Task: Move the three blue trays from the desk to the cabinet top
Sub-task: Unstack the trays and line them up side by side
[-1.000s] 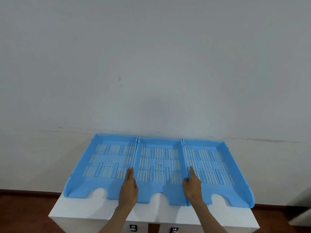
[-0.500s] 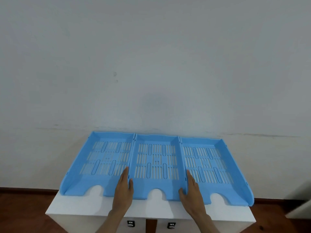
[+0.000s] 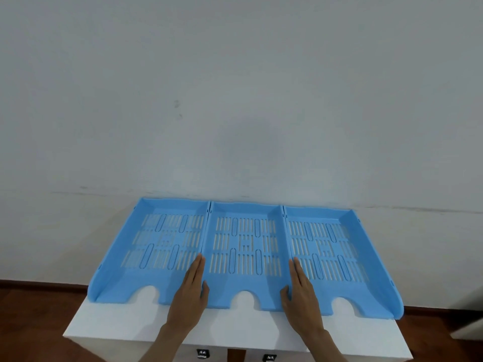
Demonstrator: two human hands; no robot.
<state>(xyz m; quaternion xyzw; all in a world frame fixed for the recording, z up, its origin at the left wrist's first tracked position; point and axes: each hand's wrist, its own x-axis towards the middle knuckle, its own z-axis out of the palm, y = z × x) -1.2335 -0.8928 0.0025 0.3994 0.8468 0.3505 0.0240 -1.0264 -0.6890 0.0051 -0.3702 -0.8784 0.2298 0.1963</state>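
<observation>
- the white cabinet top [image 3: 146,325] carried all three blue trays; two dark drawer tags showed on the front edge below.
- the left hand [image 3: 189,296] lay flat, fingers straight and together, thumb tucked against the wall dividing the left tray [image 3: 130,280] from the middle tray [image 3: 224,291]; this grip was spread flat and closed on nothing.
- the right hand [image 3: 300,296] mirrored it along the wall between the middle tray and the right tray [image 3: 376,291], likewise flat and holding nothing.
- the trays sat side by side, walls touching, notched fronts toward the person, rear edges near the wall [image 3: 235,100].
- judgement: placement appeared complete; the step in hand was squaring the row.
- advice: press evenly with both palms and push straight back so the middle tray does not skew against its neighbours.
- advice: keep the front edges in one line and lift the hands vertically on release, to avoid dragging a tray forward.
</observation>
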